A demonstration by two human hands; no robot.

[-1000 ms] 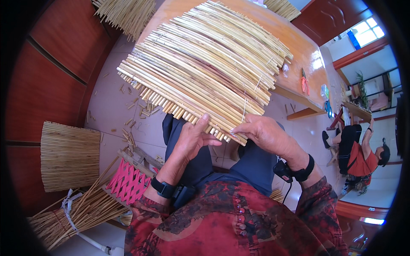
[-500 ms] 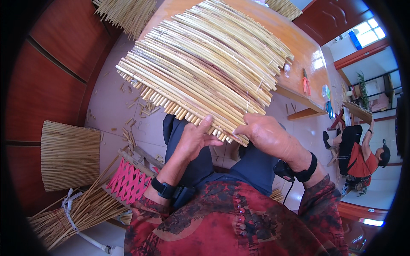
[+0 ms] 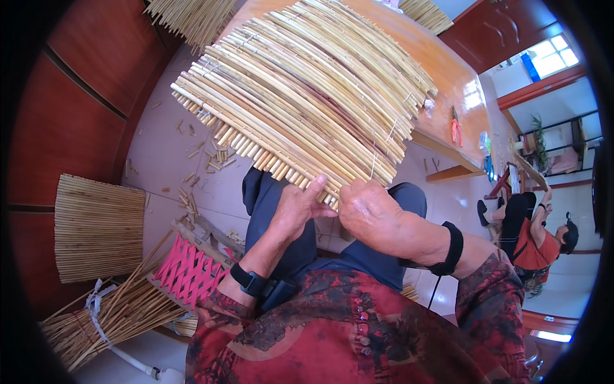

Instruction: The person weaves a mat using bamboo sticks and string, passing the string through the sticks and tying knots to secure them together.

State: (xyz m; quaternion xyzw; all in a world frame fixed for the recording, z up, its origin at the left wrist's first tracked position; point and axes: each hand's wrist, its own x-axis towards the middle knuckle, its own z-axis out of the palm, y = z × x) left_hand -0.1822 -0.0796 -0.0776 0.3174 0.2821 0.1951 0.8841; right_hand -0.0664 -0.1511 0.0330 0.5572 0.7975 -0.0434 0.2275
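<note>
One hand, the left grip (image 3: 298, 211), pinches the stick mat (image 3: 291, 96); the right grip (image 3: 371, 212) has rolled over, its hold unclear

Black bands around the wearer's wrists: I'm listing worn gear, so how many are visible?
2: one black band around the left wrist, another black band around the right wrist. The dark-red patterned sleeves may hide more.

Own hands: 2, L hand (image 3: 295, 211) + R hand (image 3: 374, 214). Wrist straps (image 3: 453, 251): 2. Mats: min. 2, held mat (image 3: 288, 96) + flr mat (image 3: 99, 229). Worktop (image 3: 448, 77): 1. Pliers (image 3: 456, 132): 1 pr. Pink stool (image 3: 188, 272): 1. Tied bundle (image 3: 128, 317): 1. Co-worker (image 3: 542, 243): 1. Offcuts (image 3: 221, 157): lots, exact no. unclear.
</note>
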